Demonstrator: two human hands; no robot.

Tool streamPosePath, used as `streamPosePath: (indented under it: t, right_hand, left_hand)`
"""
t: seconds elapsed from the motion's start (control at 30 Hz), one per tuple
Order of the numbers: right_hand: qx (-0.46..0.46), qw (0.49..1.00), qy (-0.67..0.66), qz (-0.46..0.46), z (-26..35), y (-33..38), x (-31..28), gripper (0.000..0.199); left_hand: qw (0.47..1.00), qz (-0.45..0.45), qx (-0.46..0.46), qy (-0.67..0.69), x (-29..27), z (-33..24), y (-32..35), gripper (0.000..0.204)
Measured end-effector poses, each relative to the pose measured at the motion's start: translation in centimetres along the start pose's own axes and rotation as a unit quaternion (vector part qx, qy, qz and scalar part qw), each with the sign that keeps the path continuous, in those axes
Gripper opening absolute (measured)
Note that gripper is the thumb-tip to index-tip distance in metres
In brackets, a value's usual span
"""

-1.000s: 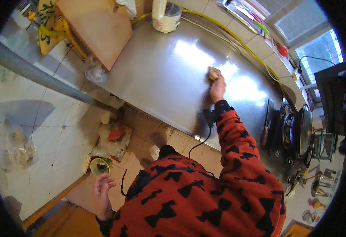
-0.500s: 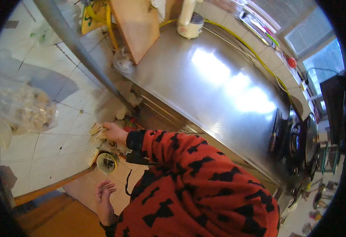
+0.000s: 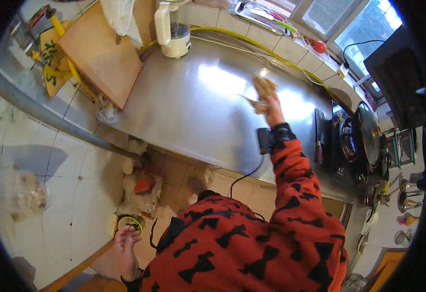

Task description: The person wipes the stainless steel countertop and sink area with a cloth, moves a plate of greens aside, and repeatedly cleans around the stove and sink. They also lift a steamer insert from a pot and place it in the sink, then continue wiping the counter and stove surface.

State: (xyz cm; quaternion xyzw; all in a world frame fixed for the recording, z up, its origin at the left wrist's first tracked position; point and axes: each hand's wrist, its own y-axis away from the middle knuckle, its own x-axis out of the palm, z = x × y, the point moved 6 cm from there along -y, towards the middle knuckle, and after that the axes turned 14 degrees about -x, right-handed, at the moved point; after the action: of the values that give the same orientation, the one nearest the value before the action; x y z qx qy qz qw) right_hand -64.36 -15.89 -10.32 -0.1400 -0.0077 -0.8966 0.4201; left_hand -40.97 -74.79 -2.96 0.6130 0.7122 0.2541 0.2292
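Observation:
My right hand (image 3: 274,113) reaches out over the steel countertop (image 3: 183,102), with its fingers closed on a crumpled tan rag (image 3: 262,90). The rag hangs at or just above the bright metal; whether it touches is hard to tell. A black device with a cable is strapped to that wrist. Down at the lower left, my left hand (image 3: 127,246) holds nothing, its fingers loosely bent and apart. It hangs in front of a small round bin (image 3: 134,223), which stands well below it.
A white blender (image 3: 175,44) and a tilted wooden cutting board (image 3: 103,58) stand at the counter's far left. At the right, a cleaver (image 3: 319,134) lies beside the black gas stove (image 3: 344,163). A yellow hose (image 3: 252,43) runs along the wall. Plastic bags (image 3: 142,190) lie on the floor.
My right hand has swung from low at the left, near the bin, up and right over the countertop, carrying the rag. My left hand stays low at the left.

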Motion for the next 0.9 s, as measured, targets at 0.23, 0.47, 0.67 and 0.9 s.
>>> streamPosePath:
  t: [0.23,0.47,0.67,0.9]
  right_hand:
    - [-0.036,0.941,0.225,-0.252,1.6,0.8,-27.0,0.034]
    - [-0.120,0.824,0.534,-0.146,-5.3,-8.7,-22.7,0.041]
    - [-0.223,0.874,0.426,0.068,-11.0,-15.5,-3.1,0.034]
    - [-0.348,0.847,0.304,0.262,-14.1,-5.8,23.2,0.027]
  left_hand:
    - [0.999,0.033,-0.007,-0.006,4.1,-2.2,-2.3,0.024]
    - [0.999,-0.025,-0.023,-0.002,4.9,-3.0,-1.7,0.027]
    - [0.993,-0.094,-0.065,0.009,4.3,-2.3,-0.2,0.027]
    - [0.991,-0.101,-0.076,0.043,3.2,-1.4,1.4,0.028]
